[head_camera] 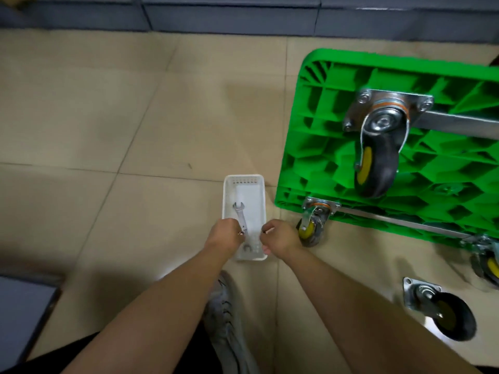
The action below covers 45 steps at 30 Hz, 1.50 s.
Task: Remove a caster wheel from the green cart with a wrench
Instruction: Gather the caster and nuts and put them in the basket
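Note:
The green cart (318, 125) lies tipped up at the right, underside facing me. A black-and-yellow caster wheel (378, 157) is bolted to it by a steel plate (361, 99); a second caster wheel (312, 228) touches the floor at the cart's near corner, and a third caster wheel (486, 261) shows at the right edge. A silver wrench (240, 211) lies in a white basket (244, 180) on the floor. My left hand (225, 236) pinches the wrench's shaft at the basket's left side. My right hand (282, 238) grips the basket's right rim with curled fingers.
A loose caster (445, 311) with its mounting plate lies on the tiled floor at the lower right. My grey shoe (224, 314) is just behind the basket. Grey boxes (229, 17) line the far wall, and a grey panel (19, 314) sits at the lower left.

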Motion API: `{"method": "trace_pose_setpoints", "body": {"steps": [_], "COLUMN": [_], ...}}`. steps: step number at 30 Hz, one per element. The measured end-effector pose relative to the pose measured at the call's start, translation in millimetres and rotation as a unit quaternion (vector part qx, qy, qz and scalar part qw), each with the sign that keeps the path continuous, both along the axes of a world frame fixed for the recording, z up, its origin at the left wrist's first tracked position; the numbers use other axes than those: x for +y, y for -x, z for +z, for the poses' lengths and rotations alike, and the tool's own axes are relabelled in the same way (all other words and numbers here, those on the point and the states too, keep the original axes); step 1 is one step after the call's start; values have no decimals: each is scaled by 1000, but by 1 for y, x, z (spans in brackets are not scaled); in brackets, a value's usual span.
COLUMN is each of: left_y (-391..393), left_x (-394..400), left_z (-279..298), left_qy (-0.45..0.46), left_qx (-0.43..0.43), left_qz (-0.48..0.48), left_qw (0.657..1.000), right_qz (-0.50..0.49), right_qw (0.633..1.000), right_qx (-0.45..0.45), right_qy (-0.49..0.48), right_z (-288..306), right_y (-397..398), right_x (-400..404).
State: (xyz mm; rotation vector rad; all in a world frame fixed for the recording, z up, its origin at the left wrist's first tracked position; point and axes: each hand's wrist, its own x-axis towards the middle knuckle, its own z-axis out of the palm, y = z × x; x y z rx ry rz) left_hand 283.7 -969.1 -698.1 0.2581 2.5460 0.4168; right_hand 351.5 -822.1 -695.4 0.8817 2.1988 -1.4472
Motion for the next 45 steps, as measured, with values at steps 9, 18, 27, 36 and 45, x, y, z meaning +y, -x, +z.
{"method": "trace_pose_setpoints", "body": {"steps": [9,18,27,36,45], "left_y": [10,0,-61,-150,-212], "left_x": [6,27,133,274,348], "left_z": [-14,18,42,46,7], "left_qy": [9,40,-22,-31,-26], "left_qx": [-88,-82,-40,-56,-144], "left_qz": [-52,-97,-165,-281,-279], "left_qw": [995,991,985,958,949], "right_qz": [129,88,13,-57,-130], "right_qw": [987,989,984,940,943], "right_qx": [-82,-108,-109,-146,-230], "right_qy": [-56,-57,-139,-303,-203], "right_z": [-6,19,55,56,13], "right_y": [18,-5,-84,-200,-260], "right_x": [-14,24,119,219,255]}}
